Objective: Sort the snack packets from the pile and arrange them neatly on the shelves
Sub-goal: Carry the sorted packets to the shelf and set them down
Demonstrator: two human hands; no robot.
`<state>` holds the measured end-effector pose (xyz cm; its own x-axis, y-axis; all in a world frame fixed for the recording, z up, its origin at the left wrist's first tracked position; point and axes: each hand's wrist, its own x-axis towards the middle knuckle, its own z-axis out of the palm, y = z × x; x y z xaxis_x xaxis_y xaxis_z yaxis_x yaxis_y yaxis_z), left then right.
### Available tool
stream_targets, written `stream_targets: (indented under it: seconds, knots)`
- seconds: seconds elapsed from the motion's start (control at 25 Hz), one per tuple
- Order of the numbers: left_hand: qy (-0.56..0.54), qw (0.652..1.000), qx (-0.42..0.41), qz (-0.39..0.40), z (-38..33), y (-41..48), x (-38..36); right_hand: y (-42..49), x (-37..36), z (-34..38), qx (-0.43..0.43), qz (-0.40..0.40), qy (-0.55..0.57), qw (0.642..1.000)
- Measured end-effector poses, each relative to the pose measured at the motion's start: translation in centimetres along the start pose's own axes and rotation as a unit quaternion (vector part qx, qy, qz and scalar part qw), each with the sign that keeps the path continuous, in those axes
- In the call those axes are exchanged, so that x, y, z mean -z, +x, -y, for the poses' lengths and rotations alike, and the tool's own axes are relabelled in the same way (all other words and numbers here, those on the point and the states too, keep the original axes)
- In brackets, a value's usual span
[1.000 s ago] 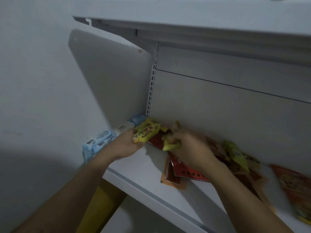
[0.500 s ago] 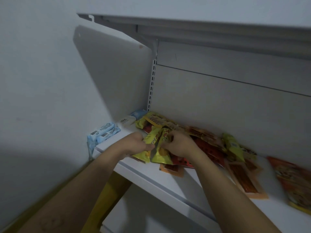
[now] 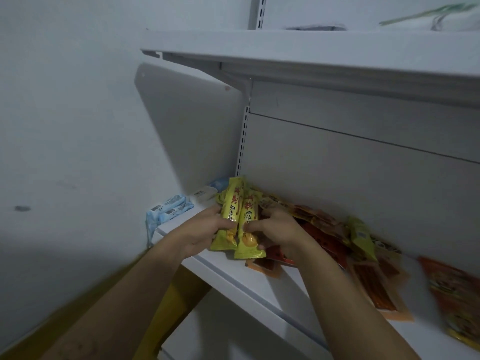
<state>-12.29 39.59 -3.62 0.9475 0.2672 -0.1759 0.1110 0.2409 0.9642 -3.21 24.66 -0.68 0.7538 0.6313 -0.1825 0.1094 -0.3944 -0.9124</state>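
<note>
We see two yellow-green snack packets held side by side, long edges touching, near the left end of the lower shelf (image 3: 233, 278). The left yellow-green packet (image 3: 229, 216) and the right yellow-green packet (image 3: 250, 227) both stand tilted, with their top ends leaning toward the back panel (image 3: 350, 183). We cannot tell whether their bottom ends rest on the board.

The left hand (image 3: 204, 231) grips the left packet, thumb pressed across its front and fingers curled behind. The right hand (image 3: 281, 231) grips the right packet the same way, thumb on the front and fingers wrapped round its far edge.

Just behind and to the right of the hands lies the pile (image 3: 322, 229) of red and orange packets, loosely overlapping along the back panel. A green packet (image 3: 361, 236) lies tilted on top of it. A flat orange packet (image 3: 376, 292) lies further right, and another one (badly blurred) (image 3: 459, 297) sits at the picture's edge.

Left of the held pair, light blue packets (image 3: 168, 207) sit at the shelf's end against the side panel (image 3: 189, 126), with a white packet (image 3: 205, 194) behind them. An upper shelf (image 3: 311, 51) spans above.
</note>
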Motion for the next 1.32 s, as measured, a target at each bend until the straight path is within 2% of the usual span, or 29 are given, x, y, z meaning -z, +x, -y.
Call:
stream_targets:
  seconds: [0.12,0.24,0.44,0.64,1.0,1.32]
  knots:
    - [-0.016,0.999,-0.047,0.007,-0.2,-0.2,-1.0,-0.6,0.2,0.2,0.035,0.005,0.025,0.999]
    - [-0.003,0.996,-0.083,-0.033,-0.6,-0.2,-1.6,-0.8,1.1,0.1,0.061,-0.013,0.057,0.996]
    - [-0.025,0.994,-0.105,-0.031,-0.6,-0.5,-2.4,-1.6,3.5,0.0,0.08,-0.036,0.097,0.991]
    - [-0.066,0.993,-0.096,0.02,0.3,-0.4,-3.3,-2.1,5.0,-0.4,0.106,-0.021,0.09,0.99]
    - [-0.049,0.991,-0.113,-0.047,0.6,0.3,-5.6,-1.2,4.3,-1.7,0.102,-0.022,0.127,0.986]
    - [-0.036,0.986,-0.127,-0.107,0.6,2.2,-6.8,-0.4,3.7,-1.1,0.12,-0.087,-0.005,0.989]
